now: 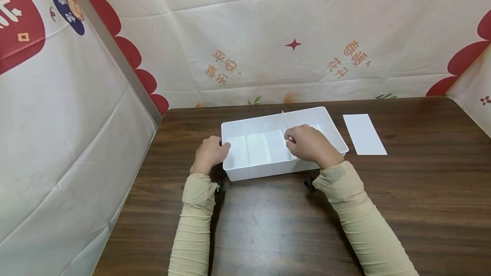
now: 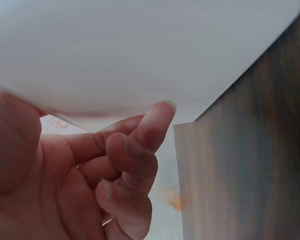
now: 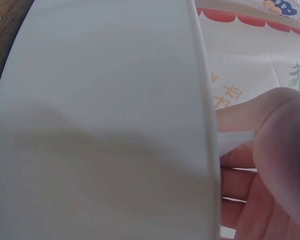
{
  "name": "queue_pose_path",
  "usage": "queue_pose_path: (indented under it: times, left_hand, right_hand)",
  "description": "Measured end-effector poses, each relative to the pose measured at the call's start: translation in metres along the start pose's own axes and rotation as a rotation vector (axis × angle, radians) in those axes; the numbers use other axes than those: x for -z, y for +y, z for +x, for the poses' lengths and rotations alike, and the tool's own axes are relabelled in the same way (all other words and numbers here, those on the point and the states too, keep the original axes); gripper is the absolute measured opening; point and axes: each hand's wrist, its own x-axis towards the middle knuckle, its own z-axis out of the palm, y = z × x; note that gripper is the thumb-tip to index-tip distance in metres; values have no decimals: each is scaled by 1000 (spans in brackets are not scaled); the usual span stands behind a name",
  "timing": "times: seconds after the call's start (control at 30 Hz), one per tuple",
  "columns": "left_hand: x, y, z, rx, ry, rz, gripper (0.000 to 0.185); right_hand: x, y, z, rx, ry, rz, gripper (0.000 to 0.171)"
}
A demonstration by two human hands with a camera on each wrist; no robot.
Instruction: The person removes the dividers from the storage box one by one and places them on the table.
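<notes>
white box wall (image 3: 100,130) (close), hand (image 3: 270,165) beside

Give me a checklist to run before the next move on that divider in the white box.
1. Left hand steadies box at its left end: ok.
2. Right hand pinches divider: ok.
3. Divider upright in box: ok.
4. Divider seated fully in its slots: cannot tell.
5. Spare panel lies clear, right of box: ok.
6. Box flat on table: ok.
</notes>
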Motion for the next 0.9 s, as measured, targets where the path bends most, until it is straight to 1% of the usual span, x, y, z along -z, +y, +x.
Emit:
queue_pose_path:
  times: [0.63, 0.9]
  left_hand:
    - [1, 1, -1, 1, -11, -10, 33]
    - [1, 1, -1, -1, -8, -1, 33]
  right_hand:
    - [3, -2, 0, 2, 9, 5, 23]
    - [5, -3, -1, 3, 15, 15, 21]
